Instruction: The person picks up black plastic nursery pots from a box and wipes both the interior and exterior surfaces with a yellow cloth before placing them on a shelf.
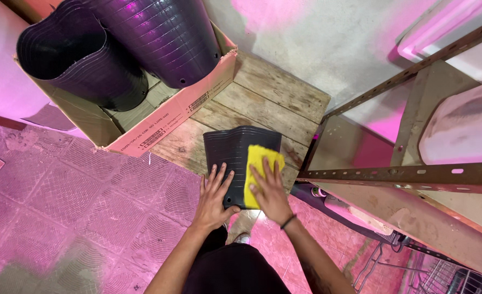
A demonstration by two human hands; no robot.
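A stack of flattened black plastic pots lies on a worn wooden pallet. My left hand rests flat on the stack's near left edge, fingers spread. My right hand presses a yellow cloth against the right side of the stack, palm down on the cloth.
An open cardboard box at the upper left holds two big stacks of black pots. A rusty perforated metal shelf frame stands at the right. Pink-lit patterned floor tiles spread to the left. A wire rack sits at the bottom right.
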